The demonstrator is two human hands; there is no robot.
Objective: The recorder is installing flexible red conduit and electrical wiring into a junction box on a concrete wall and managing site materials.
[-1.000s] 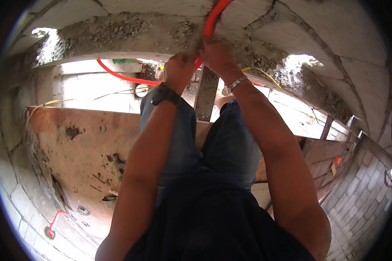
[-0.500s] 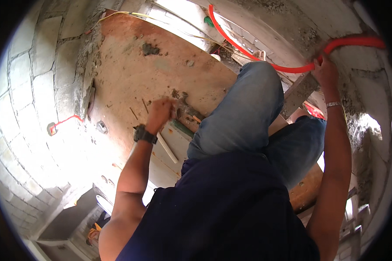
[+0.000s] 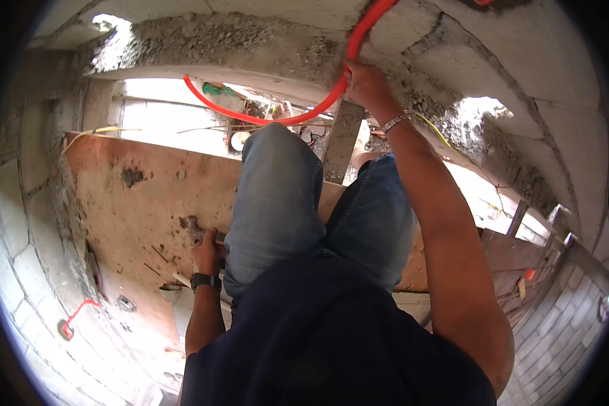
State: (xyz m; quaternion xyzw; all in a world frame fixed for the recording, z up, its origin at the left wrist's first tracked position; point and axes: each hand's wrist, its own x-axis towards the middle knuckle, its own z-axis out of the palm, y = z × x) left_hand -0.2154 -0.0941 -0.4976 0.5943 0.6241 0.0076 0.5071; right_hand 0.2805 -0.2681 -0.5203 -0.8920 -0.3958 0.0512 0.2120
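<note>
My right hand [image 3: 369,88] is closed around a red flexible conduit pipe [image 3: 360,37] beside the rough wall. From that grip, one length of the conduit runs up past the top edge, and the other sags leftward over my knee to a free end. Low on the left, my left hand [image 3: 205,254] is closed at a hammer [image 3: 195,229] lying on the wooden board [image 3: 115,196]. The hammer's head shows beyond my fingers; part of its handle is hidden by my hand and leg.
Block walls [image 3: 40,223] rise at left and right, and a concrete ledge [image 3: 250,76] crosses ahead. A timber post [image 3: 342,142] stands near my knees. Mortar lumps [image 3: 132,177] and thin sticks lie on the board. A short red conduit [image 3: 81,310] sticks out of the left wall.
My view has swung to the right. My left hand has come down onto the hammer and closed on it. The right hand keeps hold of the red conduit pipe.
</note>
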